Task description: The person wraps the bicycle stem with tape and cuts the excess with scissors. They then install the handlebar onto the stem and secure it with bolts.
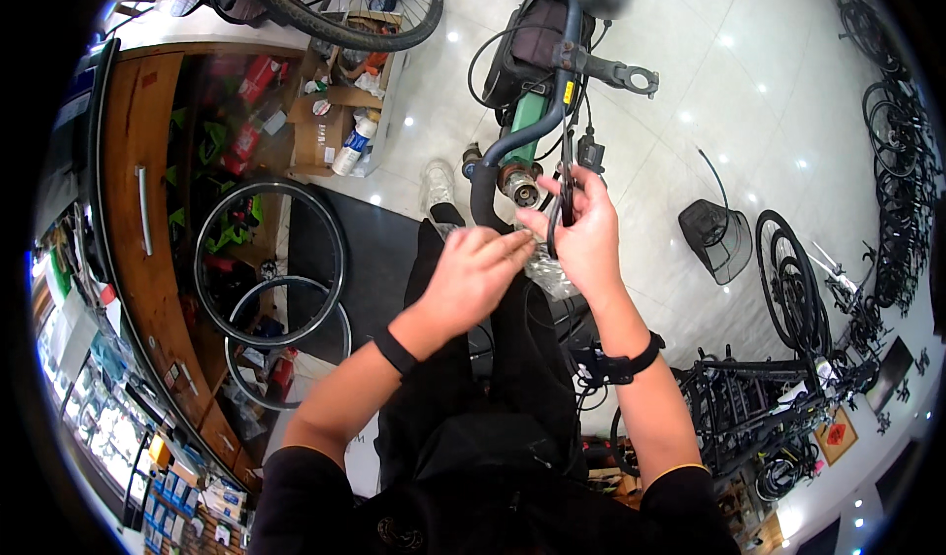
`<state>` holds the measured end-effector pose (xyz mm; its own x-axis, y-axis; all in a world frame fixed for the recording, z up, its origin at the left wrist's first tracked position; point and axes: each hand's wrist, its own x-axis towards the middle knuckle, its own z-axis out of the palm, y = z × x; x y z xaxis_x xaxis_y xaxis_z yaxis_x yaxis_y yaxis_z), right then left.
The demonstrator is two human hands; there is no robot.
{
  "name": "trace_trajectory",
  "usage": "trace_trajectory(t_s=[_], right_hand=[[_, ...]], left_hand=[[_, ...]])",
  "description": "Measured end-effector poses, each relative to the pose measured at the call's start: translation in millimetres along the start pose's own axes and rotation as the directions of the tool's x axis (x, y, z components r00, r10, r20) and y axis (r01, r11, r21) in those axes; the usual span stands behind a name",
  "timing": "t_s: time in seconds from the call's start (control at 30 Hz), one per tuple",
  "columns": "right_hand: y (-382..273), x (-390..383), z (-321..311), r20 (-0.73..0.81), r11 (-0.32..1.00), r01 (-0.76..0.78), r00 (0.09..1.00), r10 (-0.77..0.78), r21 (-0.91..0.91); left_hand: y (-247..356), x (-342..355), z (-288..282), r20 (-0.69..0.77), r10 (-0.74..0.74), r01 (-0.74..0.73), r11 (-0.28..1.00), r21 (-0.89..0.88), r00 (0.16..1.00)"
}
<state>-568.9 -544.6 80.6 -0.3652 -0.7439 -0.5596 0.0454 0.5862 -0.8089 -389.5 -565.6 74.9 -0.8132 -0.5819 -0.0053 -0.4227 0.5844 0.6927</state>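
Note:
Both my hands are over a bicycle handlebar (527, 137) that is off its usual place beside the green frame (530, 125). My right hand (588, 228) is closed around a slim black thing with a curved lower end (553, 240); its kind is unclear. Fingers pressed together, my left hand (475, 271) reaches to the right hand's fingertips; whatever it pinches is hidden. Crumpled clear plastic (552, 275) hangs just below the hands. Beyond them shows the frame's open head tube (523, 193). A dark grip (483, 196) covers the handlebar's near end.
A bicycle wheel (424, 25) and an opened cardboard box (317, 136) are at the far left. Two bare rims (340, 260) lean by a wooden cabinet (148, 191). A black wire basket (716, 240) lies on the tiled floor, right. Several bicycles (719, 407) stand at the near right.

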Motion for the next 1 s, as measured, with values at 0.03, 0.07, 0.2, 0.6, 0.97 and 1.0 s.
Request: trace_trajectory(t_s=[0.03,0.07,0.2,0.6,0.97,1.0], right_hand=[[2,-3,-3,0.032,0.999,-0.055,0.998,0.054,0.001],[7,-5,-3,0.035,0.998,-0.053,0.998,0.053,0.015],[9,-7,6,0.030,0.988,-0.144,0.989,0.142,0.064],[15,-17,9,-0.047,0.989,-0.096,0.994,0.102,0.114],[-17,41,-29,-0.207,0.872,0.227,0.917,-0.341,-0.433],[-32,45,-26,-0.166,0.828,0.224,0.921,-0.353,-0.515]], left_hand=[[8,-4,3,0.003,0.014,-0.014,0.997,0.082,1.000],[14,-10,7,0.056,0.035,-0.040,0.994,0.101,0.998],[37,-16,0,0.111,-0.104,0.098,0.994,0.054,0.988],[-43,64,0,-0.075,-0.100,0.078,0.965,-0.251,0.992],[-57,72,12,-0.058,-0.215,0.188,0.934,-0.304,0.975],[-59,71,13,-0.061,-0.200,0.174,0.939,-0.296,0.978]])
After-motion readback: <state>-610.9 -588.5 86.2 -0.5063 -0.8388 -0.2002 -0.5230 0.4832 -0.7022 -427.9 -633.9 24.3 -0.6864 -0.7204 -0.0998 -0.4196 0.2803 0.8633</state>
